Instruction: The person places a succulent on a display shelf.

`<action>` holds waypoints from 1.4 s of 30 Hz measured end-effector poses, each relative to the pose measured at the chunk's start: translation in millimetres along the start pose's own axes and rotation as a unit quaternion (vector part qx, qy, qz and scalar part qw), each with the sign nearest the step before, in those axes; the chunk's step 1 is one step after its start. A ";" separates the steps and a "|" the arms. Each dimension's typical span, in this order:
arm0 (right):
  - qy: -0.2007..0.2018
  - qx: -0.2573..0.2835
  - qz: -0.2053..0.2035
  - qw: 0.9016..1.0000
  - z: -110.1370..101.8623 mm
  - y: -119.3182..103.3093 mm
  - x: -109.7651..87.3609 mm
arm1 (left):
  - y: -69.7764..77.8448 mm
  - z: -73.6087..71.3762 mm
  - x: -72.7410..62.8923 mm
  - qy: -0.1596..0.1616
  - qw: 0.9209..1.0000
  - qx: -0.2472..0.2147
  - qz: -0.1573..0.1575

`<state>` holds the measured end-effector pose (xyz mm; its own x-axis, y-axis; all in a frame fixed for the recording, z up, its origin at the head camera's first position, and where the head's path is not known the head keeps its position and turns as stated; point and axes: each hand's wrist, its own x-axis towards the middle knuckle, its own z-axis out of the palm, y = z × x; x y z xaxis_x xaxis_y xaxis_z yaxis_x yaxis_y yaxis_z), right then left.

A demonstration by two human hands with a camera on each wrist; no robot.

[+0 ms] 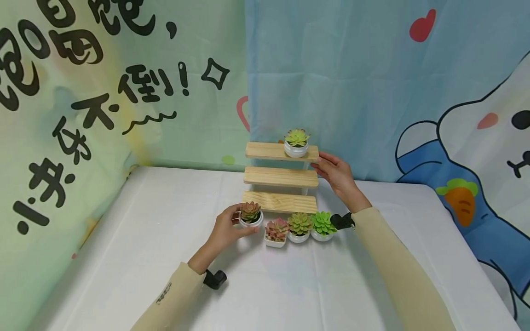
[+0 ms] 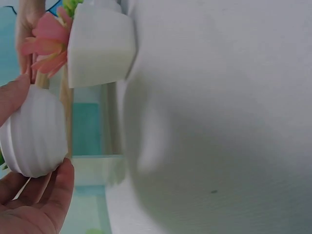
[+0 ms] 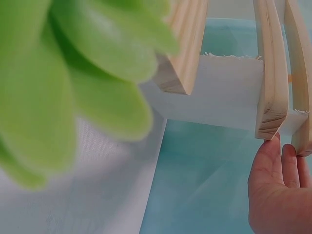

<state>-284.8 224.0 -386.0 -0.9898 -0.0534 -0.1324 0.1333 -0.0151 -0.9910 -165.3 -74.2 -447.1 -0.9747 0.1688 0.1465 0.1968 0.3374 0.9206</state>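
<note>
My left hand [image 1: 225,229] grips a reddish-brown succulent [image 1: 250,212] by its white round pot [image 2: 35,134], thumb on one side and fingers on the other. The pot is off the table, just before the lowest board of a three-tier wooden shelf [image 1: 280,176]. My right hand [image 1: 338,177] touches the shelf's right end; in the right wrist view its fingertips [image 3: 271,145] meet the ends of the middle and top boards. On the top board stands a yellow-green succulent [image 1: 296,143] in a white pot.
In front of the shelf stand a pink succulent [image 1: 276,231] in a square pot, an olive-green one [image 1: 300,226] and a bright green one [image 1: 323,225], close together. Printed cloth backdrops [image 1: 331,92] rise behind the white table [image 1: 165,220].
</note>
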 end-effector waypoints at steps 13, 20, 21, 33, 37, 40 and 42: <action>-0.001 0.003 0.001 1.000 -0.5 -2.2 -1.1 | 9.8 -1.2 14.5 0.009 1.000 -0.005 0.027; -0.002 0.008 -0.002 1.000 -0.4 -3.0 -1.4 | 18.1 -2.8 27.9 0.021 0.999 0.000 0.036; -0.003 0.008 -0.003 1.000 -0.4 -2.9 -1.3 | 19.2 -3.1 30.6 0.022 0.999 0.001 0.036; -0.003 -0.003 0.001 1.000 -0.4 -3.4 -2.5 | 34.0 -8.3 55.1 0.027 0.999 0.001 0.046; -0.001 -0.004 0.002 1.000 0.5 -3.8 -2.9 | 37.9 -9.5 62.5 0.025 0.999 0.002 0.045; -0.001 0.000 0.001 1.000 1.2 -4.3 -2.9 | 41.5 -10.6 67.8 0.026 0.999 0.007 0.047; -0.001 0.001 0.002 1.000 1.3 -4.5 -2.9 | 44.1 -11.6 70.9 0.026 0.999 0.013 0.045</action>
<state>-282.5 222.9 -381.1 -0.9892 -0.0557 -0.1354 0.1366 -0.0177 -0.9905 -227.0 -58.1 -392.0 -0.9568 0.1519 0.2481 0.2866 0.3460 0.8934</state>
